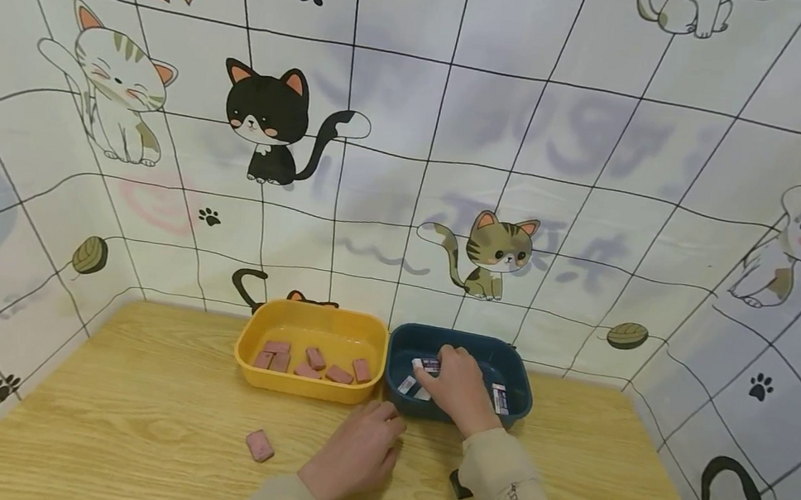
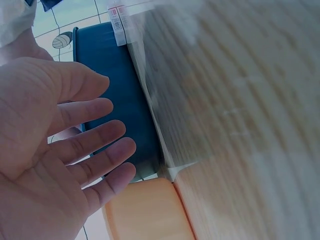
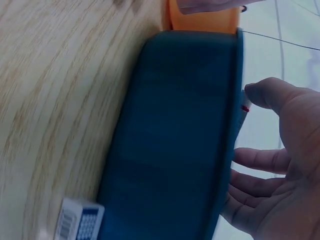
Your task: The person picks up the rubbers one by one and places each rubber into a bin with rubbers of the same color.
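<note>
My right hand [image 1: 457, 386] reaches into the blue bin [image 1: 518, 390], its thumb and fingers pinching a small eraser-like block [image 1: 427, 364] in a white and dark sleeve. Only a sliver of this block, with a red mark, shows beside the thumb in the right wrist view. Several similar sleeved blocks [image 1: 500, 399] lie in the bin. My left hand [image 1: 359, 453] is low over the table in front of the bins, fingers loosely bent and holding nothing. Left of it, one pink block [image 1: 260, 445] lies on the wood.
A yellow bin [image 1: 306, 387] with several pink blocks [image 1: 338, 374] stands directly left of the blue one. Another white and blue sleeved block [image 3: 79, 221] is on the table [image 1: 147, 419] beside the blue bin. Behind is a cat-patterned curtain [image 1: 385, 131].
</note>
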{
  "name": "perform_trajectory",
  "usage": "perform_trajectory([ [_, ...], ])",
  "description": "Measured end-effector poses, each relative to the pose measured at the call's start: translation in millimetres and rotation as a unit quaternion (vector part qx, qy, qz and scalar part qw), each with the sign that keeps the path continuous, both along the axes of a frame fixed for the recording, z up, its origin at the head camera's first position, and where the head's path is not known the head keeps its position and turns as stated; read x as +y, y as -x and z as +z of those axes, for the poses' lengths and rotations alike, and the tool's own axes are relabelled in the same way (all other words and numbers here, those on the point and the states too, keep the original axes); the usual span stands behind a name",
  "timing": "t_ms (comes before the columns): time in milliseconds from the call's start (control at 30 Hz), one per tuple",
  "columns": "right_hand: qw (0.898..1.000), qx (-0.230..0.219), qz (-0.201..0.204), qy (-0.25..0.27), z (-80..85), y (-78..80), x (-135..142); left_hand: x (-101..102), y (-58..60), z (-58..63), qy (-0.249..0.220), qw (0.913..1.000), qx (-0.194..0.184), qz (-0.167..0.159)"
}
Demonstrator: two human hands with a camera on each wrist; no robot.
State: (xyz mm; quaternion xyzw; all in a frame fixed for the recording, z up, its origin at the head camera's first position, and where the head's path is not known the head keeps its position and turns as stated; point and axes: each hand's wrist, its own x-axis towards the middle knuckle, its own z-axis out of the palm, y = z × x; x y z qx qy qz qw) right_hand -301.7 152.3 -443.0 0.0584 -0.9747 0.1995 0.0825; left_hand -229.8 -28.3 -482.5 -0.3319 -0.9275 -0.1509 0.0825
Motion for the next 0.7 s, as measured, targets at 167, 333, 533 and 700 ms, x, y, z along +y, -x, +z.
perform_trajectory([
  [167, 1.000, -0.017, -0.002, -0.010, -9.3, 13.4, -6.2, -1.4, -0.2, 0.8, -0.001, 0.9998, 0.019, -0.002],
  [333, 0.999, -0.035, -0.012, -0.015, -17.2, 24.9, -13.4, -2.6, -0.3, 2.3, -0.002, 1.0000, 0.008, 0.000],
  [533, 0.997, -0.064, -0.031, -0.022, -23.0, 37.2, -22.5, -4.3, -0.2, 1.3, -0.005, 0.9999, 0.012, 0.002],
  [700, 0.996, -0.083, -0.035, -0.025, -25.9, 45.2, -26.6, -6.4, -0.6, 0.8, -0.001, 0.9998, 0.020, 0.006],
])
